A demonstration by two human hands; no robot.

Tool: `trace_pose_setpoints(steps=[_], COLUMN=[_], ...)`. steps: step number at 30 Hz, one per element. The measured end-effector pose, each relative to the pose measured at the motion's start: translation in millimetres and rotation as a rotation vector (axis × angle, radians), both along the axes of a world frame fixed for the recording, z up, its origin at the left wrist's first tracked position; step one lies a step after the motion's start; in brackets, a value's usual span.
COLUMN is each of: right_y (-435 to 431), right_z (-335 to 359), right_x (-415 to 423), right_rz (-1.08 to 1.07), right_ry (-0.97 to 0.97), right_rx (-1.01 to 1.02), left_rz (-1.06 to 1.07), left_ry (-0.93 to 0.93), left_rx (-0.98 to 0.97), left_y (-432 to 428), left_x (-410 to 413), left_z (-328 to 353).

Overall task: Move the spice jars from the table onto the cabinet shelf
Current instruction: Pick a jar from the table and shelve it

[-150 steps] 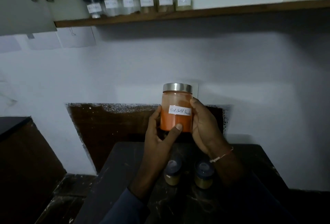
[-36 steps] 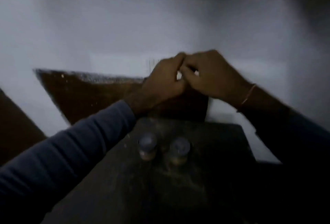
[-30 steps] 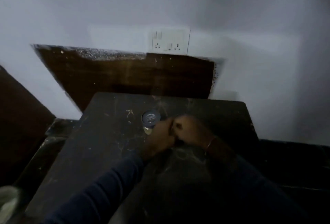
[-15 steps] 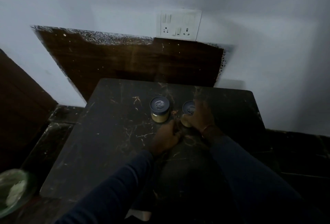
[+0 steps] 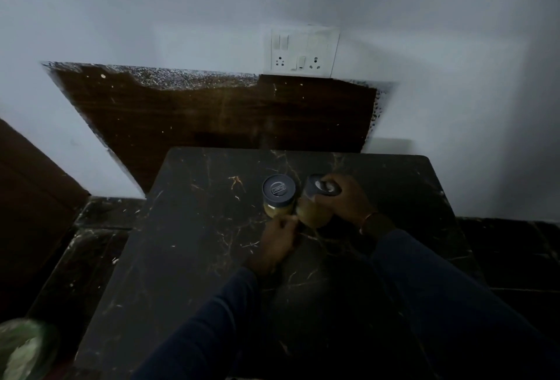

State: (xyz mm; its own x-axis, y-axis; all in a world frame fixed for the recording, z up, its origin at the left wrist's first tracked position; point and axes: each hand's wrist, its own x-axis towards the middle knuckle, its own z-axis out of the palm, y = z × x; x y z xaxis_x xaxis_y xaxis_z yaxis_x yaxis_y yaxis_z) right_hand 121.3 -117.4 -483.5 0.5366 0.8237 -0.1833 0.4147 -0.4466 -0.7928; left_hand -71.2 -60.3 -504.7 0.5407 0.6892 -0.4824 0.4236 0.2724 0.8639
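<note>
Two small spice jars with dark lids and yellowish contents are on the dark marble table [image 5: 188, 258]. The left jar [image 5: 278, 196] stands upright. My right hand [image 5: 344, 199] grips the right jar [image 5: 313, 211] from its right side, fingers over the lid, and the jar leans tilted to the left. My left hand [image 5: 278, 240] lies just in front of both jars, its fingertips at the base between them; the frame is too dark to tell whether it holds one. The cabinet shelf is out of view.
A white switch and socket plate [image 5: 301, 51] is on the wall above a dark wooden board [image 5: 212, 113]. A brown panel [image 5: 27, 197] stands at the left. A greenish round object [image 5: 24, 349] sits at the bottom left, off the table.
The view dropped from the shelf to the table. My hands, which earlier held the red chilli jar, came down empty. My right hand took hold of the right jar and tipped it.
</note>
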Motion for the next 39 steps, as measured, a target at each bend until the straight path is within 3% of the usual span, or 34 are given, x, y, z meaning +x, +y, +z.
trace_pose_setpoints(steps=[2,5,7,11,13,15,18,21,26,31,39], right_y=[-2,-2,2,5,5,5,7,11,8,-4,-22], right_z=[33,70,85,102,107,107,102,103,111,115,114], right_x=[1,2,2,-2,-7,-18,-44,-66,-66,-53,-51], right_rz=[0.11,0.179,0.201,0.184,0.091,0.018,-0.002,-0.055,-0.062,-0.003,0.023], right_ry=[0.211,0.491,0.553,0.664,0.636,0.608,0.675,0.764,0.869,0.844,0.821], right_rx=[0.137,0.335,0.402,0.513,0.556,0.573,0.584,0.611,0.685,0.657,0.591], left_rz=[0.133,0.139,0.055,0.072,0.161,0.253,0.374,0.401,0.326,0.185,0.184], left_ry=[-0.175,-0.58,-0.757,-0.876,-0.893,-0.796,-0.491,-0.313,-0.32,-0.581,-0.519], left_rx=[-0.297,-0.866,-0.992,-0.859,-0.646,-0.257,0.442,0.78,0.85,0.451,0.351], left_y=[4,3,0,-10,-12,-15,-20,-28,-38,-40,-49], left_x=[2,4,7,14,15,15,13,14,10,3,7], left_z=[7,26,48,94,106,117,127,129,124,126,125])
